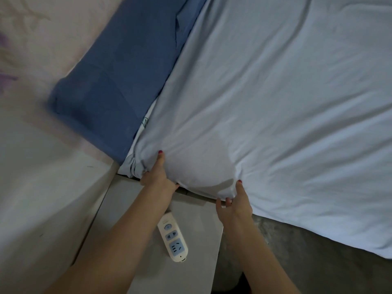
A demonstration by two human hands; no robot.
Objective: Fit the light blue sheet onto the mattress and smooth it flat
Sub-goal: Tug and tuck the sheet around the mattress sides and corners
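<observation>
A pale wall (pixel 31 145) with a faint pinkish print fills the left of the view, and a grey bedside cabinet (pixel 197 221) with a smooth, flat top stands below the bed's corner. The light blue sheet (pixel 275 92) covers the mattress, which is hidden under it except for a sliver of white patterned cloth beside the pillow; the fabric is soft, matte and thin, crossed by long shallow creases that run away from the corner where both hands grip it. The left hand (pixel 157 177) reaches forward with a straight arm, thumb lying up along the top of the cloth and fingers curled under the gathered, bunched edge, so it pinches the sheet at the corner. The right hand (pixel 233 202) holds the same edge just to the right, thumb pressed on top, fingers tucked beneath the hem. Between the two grips the cloth bulges in a rounded, taut pocket. Up and left of the left hand's grip lies a dark blue pillow (pixel 118 81), oblong and slightly wrinkled, touching the sheet's edge. Below the left wrist, on the cabinet top, rests a cream plastic power strip (pixel 172 240) with blue sockets.
</observation>
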